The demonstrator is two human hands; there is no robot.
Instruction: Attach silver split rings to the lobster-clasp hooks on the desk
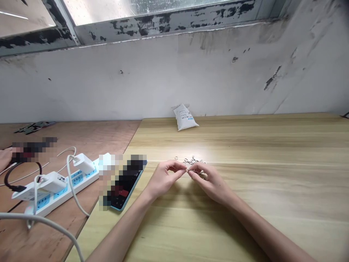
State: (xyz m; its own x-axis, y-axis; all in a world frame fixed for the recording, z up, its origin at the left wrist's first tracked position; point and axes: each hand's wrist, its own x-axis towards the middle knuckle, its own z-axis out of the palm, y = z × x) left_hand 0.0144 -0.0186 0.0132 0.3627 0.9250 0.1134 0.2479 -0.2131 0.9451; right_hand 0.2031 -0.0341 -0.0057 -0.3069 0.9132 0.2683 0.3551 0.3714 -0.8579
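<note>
Small metal ring (188, 170), held at about mid-width of the light-wood worktop (261, 145), toward the near side. Gripped in a pinch by the left hand (163, 179) and right hand (209, 182): thumb and forefinger of each closed on it, fingertips of the two hands meeting; remaining fingers curled, not clenched. Ring detail too small to read.

Loose pile of similar metal rings (193, 160) lies just beyond the fingertips, nearly touching them. White printed sachet (185, 117) lies tilted at the worktop's far edge, well apart from the hands.

Phone in a blue case (120, 206), partly blurred, lies at the worktop's left edge, near the left hand. Left of that edge, on a plywood bench (81, 134): white power strip (58, 191) with two white plug-in chargers (51, 182) and cables; circuit board (34, 127) near its far edge. Another person's hand (4, 159) at the frame's left edge.
</note>
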